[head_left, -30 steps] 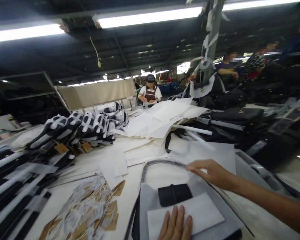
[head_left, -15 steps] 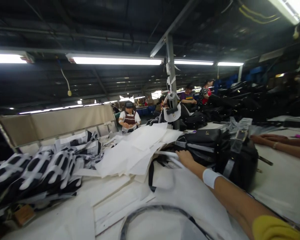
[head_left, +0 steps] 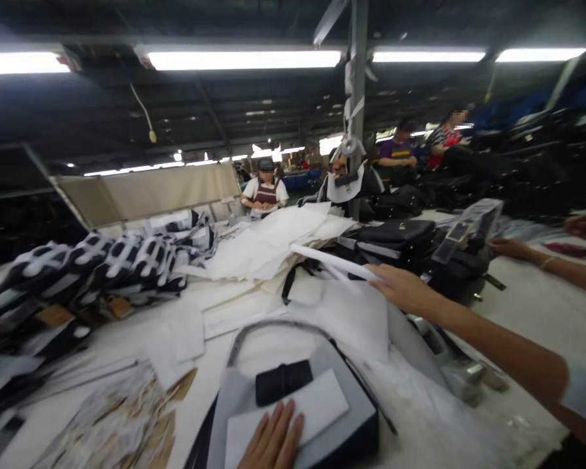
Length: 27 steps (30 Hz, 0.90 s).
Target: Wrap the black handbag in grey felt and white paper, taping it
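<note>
Strip point(head_left: 332, 258), near end seemingly pinched in right hand point(head_left: 395, 286) (blurred); sheet point(head_left: 322, 400), under flattened left hand point(head_left: 273, 440); bag point(head_left: 354, 397), beneath sheet; black patch point(head_left: 283, 382), just beyond left hand

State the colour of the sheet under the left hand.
The sheet is white; the head view shows it.

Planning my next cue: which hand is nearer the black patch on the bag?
Left. The left hand lies on the white card, just this side of the black patch; the right hand is farther off, ahead and rightward, holding a white strip.
</note>
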Available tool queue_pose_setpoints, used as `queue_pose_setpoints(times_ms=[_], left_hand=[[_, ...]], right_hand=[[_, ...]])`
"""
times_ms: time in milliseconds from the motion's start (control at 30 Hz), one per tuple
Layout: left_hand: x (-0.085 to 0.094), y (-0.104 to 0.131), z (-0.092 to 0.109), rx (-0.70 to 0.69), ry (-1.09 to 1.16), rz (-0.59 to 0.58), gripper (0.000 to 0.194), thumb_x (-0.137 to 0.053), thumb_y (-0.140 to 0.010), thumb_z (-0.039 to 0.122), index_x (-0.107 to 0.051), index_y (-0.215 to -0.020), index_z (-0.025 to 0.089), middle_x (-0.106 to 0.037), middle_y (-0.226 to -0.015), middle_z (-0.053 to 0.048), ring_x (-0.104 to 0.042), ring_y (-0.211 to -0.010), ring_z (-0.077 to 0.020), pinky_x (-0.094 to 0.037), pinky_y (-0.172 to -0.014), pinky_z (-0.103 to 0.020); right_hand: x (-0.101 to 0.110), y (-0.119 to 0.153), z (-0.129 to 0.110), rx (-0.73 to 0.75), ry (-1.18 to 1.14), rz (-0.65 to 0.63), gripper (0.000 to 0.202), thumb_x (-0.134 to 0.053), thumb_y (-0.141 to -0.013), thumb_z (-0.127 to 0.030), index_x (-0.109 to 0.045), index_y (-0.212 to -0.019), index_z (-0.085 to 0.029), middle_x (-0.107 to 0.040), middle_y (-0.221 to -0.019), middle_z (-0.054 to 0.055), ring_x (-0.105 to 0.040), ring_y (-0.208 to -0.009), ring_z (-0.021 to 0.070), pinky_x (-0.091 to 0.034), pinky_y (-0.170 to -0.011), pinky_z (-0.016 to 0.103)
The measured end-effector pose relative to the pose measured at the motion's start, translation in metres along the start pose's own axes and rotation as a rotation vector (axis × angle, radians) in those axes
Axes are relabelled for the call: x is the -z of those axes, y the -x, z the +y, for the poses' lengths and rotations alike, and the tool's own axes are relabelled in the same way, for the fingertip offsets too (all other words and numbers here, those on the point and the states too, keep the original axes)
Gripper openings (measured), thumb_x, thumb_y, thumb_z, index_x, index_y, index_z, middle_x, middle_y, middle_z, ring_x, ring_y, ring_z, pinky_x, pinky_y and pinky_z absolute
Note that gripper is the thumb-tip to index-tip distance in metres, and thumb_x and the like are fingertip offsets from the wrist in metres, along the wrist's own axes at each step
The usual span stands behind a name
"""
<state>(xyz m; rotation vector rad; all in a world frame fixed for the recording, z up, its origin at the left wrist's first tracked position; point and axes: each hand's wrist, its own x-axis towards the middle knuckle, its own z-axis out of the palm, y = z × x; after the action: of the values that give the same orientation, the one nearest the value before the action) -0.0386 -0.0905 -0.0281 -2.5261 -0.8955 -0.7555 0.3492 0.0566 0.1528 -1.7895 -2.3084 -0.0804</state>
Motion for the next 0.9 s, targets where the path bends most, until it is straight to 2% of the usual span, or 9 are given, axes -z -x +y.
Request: queue_pose_setpoints(times_ms=[33,100,233,333,433,567,700,800,900], left_hand=[[0.013,0.000,0.007,0.059,0.004,-0.104,0.057,-0.052,-0.098,0.026,-0.036,-0.153,0.022,-0.060,-0.143,-0.006,-0.059,-0.129,-0.0210,-0.057,-0.100,-0.031],[0.034,-0.007,0.013,0.180,0.089,-0.239,0.059,-0.055,-0.097,0.023,-0.035,-0.152,0.021,-0.051,-0.151,-0.009,-0.053,-0.135,-0.0238,-0.052,-0.106,-0.041],[0.057,-0.031,0.007,0.318,0.324,-0.400,0.054,-0.060,-0.096,0.027,-0.044,-0.147,0.027,-0.056,-0.147,-0.007,-0.055,-0.133,-0.0241,-0.052,-0.106,-0.044],[0.064,-0.041,0.000,0.302,0.356,-0.453,0.050,-0.060,-0.097,0.031,-0.046,-0.145,0.028,-0.055,-0.148,-0.006,-0.055,-0.133,-0.0224,-0.051,-0.107,-0.040],[0.067,-0.045,-0.004,0.282,0.366,-0.478,0.048,-0.059,-0.097,0.030,-0.048,-0.144,0.025,-0.056,-0.146,-0.007,-0.055,-0.132,-0.0232,-0.050,-0.108,-0.040],[0.067,-0.047,-0.008,0.263,0.387,-0.488,0.046,-0.057,-0.098,0.031,-0.049,-0.143,0.024,-0.056,-0.146,-0.007,-0.056,-0.131,-0.0235,-0.051,-0.106,-0.040],[0.066,-0.046,-0.009,0.265,0.398,-0.489,0.045,-0.055,-0.100,0.033,-0.047,-0.143,0.024,-0.055,-0.147,-0.009,-0.054,-0.133,-0.0245,-0.050,-0.107,-0.043],[0.068,-0.043,-0.006,0.271,0.397,-0.498,0.050,-0.056,-0.099,0.037,-0.044,-0.146,0.022,-0.052,-0.150,-0.011,-0.050,-0.137,-0.0256,-0.047,-0.110,-0.045],[0.067,-0.037,0.000,0.242,0.365,-0.505,0.075,-0.068,-0.089,0.050,-0.038,-0.150,0.019,-0.045,-0.154,-0.016,-0.045,-0.141,-0.0303,-0.045,-0.112,-0.049]], right_hand=[[0.002,0.016,0.003,0.038,-0.056,-0.008,0.042,-0.038,-0.104,-0.033,-0.050,-0.143,-0.019,-0.060,-0.138,0.012,-0.058,-0.126,0.0277,-0.046,-0.107,0.041],[0.000,0.049,0.008,0.127,-0.300,0.000,0.048,-0.037,-0.104,-0.045,-0.054,-0.141,-0.021,-0.063,-0.135,0.010,-0.061,-0.121,0.0300,-0.050,-0.104,0.042],[-0.017,0.123,0.003,0.314,-0.535,-0.087,0.039,-0.053,-0.098,-0.051,-0.069,-0.126,-0.029,-0.072,-0.120,0.009,-0.068,-0.107,0.0298,-0.054,-0.092,0.040],[-0.037,0.173,-0.025,0.453,-0.525,-0.078,0.031,-0.058,-0.097,-0.044,-0.069,-0.125,-0.036,-0.070,-0.121,0.007,-0.068,-0.106,0.0271,-0.057,-0.088,0.037],[-0.064,0.204,-0.065,0.484,-0.426,0.047,0.032,-0.058,-0.096,-0.034,-0.066,-0.127,-0.037,-0.068,-0.120,0.007,-0.066,-0.106,0.0266,-0.058,-0.086,0.038],[-0.098,0.218,-0.113,0.460,-0.263,0.301,0.037,-0.054,-0.095,-0.019,-0.067,-0.128,-0.029,-0.069,-0.112,0.008,-0.063,-0.103,0.0260,-0.053,-0.088,0.041],[-0.117,0.211,-0.150,0.386,-0.188,0.450,0.041,-0.050,-0.095,-0.009,-0.068,-0.128,-0.025,-0.069,-0.112,0.008,-0.060,-0.104,0.0248,-0.046,-0.091,0.040],[-0.124,0.201,-0.164,0.334,-0.179,0.539,0.039,-0.048,-0.096,-0.008,-0.072,-0.121,-0.025,-0.071,-0.107,0.007,-0.059,-0.099,0.0251,-0.045,-0.088,0.041],[-0.132,0.195,-0.164,0.325,-0.187,0.636,0.034,-0.048,-0.097,-0.009,-0.076,-0.109,-0.023,-0.071,-0.100,0.007,-0.059,-0.096,0.0252,-0.047,-0.086,0.041]])
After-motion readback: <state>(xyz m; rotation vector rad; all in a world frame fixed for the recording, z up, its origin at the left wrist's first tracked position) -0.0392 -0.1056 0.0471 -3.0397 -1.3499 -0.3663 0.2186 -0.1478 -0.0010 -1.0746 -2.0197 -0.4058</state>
